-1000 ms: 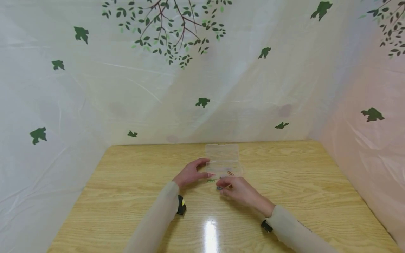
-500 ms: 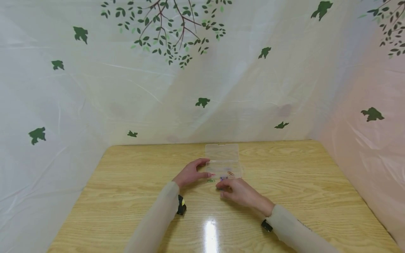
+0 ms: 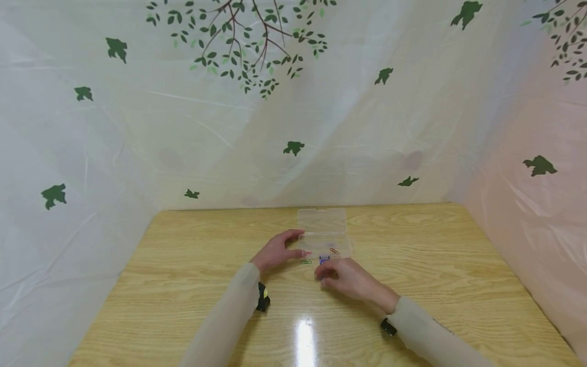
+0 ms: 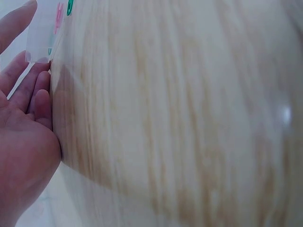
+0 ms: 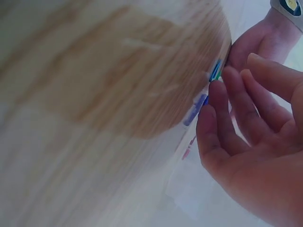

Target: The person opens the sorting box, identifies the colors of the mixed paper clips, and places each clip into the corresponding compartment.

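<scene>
A clear plastic box (image 3: 322, 223) stands with its lid raised toward the back of the table. My left hand (image 3: 277, 252) holds its left end, thumb at the front and fingers at the rear corner. Close in front of the box, my right hand (image 3: 350, 278) hangs with loosely bent fingers, thumb and index tips apart. A teal-blue paper clip (image 5: 215, 70) lies by those fingertips, mostly hidden in the head view. Just behind them is a small blue-violet piece (image 3: 324, 260). A green paper clip (image 3: 305, 262) lies near my left thumb, and a red paper clip (image 3: 335, 251) shows at the box's front.
The wood-grain table (image 3: 206, 239) meets a pale sheet backdrop (image 3: 220, 168) printed with branches and green birds. Dark devices are strapped at the left wrist (image 3: 263, 297) and the right wrist (image 3: 388, 326). A pink clip (image 4: 58, 18) shows by the box's edge.
My right hand has shifted slightly toward me and to the right, uncovering the blue-violet piece behind it. The teal-blue clip at its fingertips has become hidden. My left hand stays put.
</scene>
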`<state>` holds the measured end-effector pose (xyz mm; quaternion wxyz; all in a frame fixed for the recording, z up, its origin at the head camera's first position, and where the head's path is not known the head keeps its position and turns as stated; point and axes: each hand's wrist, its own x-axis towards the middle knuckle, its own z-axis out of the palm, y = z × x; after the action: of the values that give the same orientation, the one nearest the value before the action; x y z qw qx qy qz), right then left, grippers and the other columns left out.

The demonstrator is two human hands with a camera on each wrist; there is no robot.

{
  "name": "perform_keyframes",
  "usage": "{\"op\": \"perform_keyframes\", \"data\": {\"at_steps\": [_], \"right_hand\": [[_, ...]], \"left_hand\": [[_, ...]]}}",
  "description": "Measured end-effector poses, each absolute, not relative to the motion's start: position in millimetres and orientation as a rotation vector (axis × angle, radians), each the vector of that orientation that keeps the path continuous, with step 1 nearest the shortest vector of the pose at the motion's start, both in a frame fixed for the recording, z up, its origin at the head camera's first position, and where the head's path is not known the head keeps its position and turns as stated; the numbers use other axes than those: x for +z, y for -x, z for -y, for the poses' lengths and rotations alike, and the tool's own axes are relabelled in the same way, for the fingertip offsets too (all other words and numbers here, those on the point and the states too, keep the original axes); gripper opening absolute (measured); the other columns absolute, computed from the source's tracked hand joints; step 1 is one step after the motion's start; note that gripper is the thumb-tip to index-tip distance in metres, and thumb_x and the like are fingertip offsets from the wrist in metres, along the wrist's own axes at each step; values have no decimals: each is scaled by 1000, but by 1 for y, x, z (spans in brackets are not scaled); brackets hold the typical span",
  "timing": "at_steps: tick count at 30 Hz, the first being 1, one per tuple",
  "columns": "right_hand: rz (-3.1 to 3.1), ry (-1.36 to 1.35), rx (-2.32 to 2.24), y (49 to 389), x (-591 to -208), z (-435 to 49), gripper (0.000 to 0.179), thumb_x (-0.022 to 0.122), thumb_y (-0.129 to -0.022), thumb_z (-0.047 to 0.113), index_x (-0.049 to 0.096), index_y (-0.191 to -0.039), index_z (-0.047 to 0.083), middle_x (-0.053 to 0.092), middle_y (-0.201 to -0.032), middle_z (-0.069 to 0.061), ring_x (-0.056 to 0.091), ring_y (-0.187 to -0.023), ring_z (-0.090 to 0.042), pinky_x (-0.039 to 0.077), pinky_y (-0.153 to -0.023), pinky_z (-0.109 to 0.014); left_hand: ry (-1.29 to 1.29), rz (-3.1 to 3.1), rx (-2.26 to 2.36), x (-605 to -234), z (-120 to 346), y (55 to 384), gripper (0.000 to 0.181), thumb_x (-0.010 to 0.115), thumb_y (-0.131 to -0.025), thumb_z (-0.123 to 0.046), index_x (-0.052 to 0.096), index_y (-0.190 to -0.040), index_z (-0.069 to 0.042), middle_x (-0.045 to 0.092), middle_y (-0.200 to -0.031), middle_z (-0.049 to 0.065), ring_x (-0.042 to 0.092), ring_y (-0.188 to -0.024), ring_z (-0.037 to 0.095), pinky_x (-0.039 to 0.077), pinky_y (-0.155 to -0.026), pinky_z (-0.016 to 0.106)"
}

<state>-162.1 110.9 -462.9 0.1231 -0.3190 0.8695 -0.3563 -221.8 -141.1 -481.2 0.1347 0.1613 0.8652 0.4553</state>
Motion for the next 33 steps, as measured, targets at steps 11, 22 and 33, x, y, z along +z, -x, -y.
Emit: {"op": "perform_keyframes", "data": {"at_steps": [11, 22, 33], "right_hand": [[-2683, 917, -953, 164, -465, -109, 17, 76, -92, 3, 76, -109, 5, 75, -104, -2, 70, -107, -25, 52, -103, -49], [-2699, 915, -910, 167, -467, -110, 12, 78, -92, 7, 77, -104, 6, 73, -95, 4, 67, -87, -9, 57, -82, -34], [-2681, 958, -870, 169, -466, -108, 7, 79, -90, 6, 76, -89, 11, 67, -82, 10, 53, -72, -4, 48, -68, -26]], "left_hand": [[-458, -2505, 1329, -484, 141, 222, 67, 78, -94, -36, 52, -153, -18, 51, -155, 6, 45, -145, 25, 34, -120, 46], [-440, -2504, 1333, -482, 141, 220, 67, 78, -94, -35, 52, -152, -18, 52, -154, 6, 45, -144, 25, 35, -119, 47], [-449, -2502, 1351, -480, 140, 219, 66, 78, -94, -34, 52, -152, -17, 51, -154, 7, 46, -144, 26, 35, -119, 47]]}}
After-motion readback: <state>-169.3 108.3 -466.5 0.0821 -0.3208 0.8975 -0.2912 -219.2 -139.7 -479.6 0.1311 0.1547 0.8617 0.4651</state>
